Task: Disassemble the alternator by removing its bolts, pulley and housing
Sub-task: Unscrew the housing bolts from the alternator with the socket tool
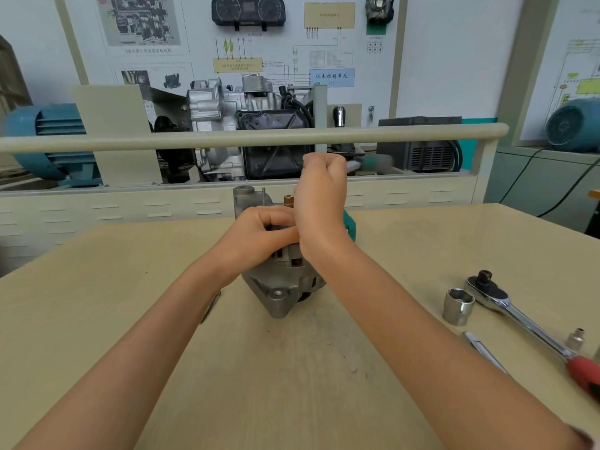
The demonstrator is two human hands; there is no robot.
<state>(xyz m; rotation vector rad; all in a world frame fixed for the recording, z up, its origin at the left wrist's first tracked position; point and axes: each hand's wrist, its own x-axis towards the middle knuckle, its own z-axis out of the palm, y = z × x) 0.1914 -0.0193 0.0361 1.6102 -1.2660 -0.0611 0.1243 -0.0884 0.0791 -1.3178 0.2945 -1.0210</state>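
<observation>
The grey alternator (285, 287) stands on the beige table (130, 319), a mounting ear facing me. My left hand (259, 232) grips its upper housing, fingers curled over the vents. My right hand (321, 186) is raised above it in a fist, with a blurred teal-and-white tool handle (373, 162) sticking out to the right. A copper terminal stud (288, 200) and a thin threaded bolt (263, 196) rise from the alternator's far side. A teal part (350, 224) shows behind my right wrist; what it belongs to is hidden.
To the right lie a large chrome socket (458, 305), a red-handled ratchet (506, 306), a small socket (575, 339) and a chrome bar (483, 350). A long bolt (210, 306) lies by my left forearm. A railed training bench (259, 136) with an engine stands behind.
</observation>
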